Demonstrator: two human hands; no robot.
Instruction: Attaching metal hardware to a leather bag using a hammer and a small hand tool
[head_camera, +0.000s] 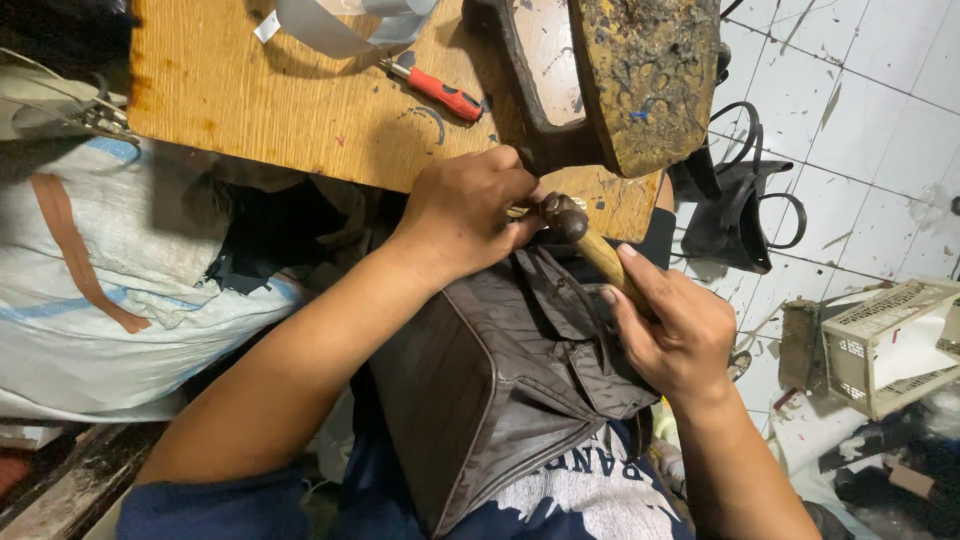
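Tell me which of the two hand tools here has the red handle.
The screwdriver, lying untouched on the wooden table, has the red handle. The other tool, the hammer, has a plain wooden handle and is gripped in the right hand.

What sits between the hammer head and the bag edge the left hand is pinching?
Nothing visible. The hammer in the right hand has its head right beside the left hand fingertips, at the brown bag top edge.
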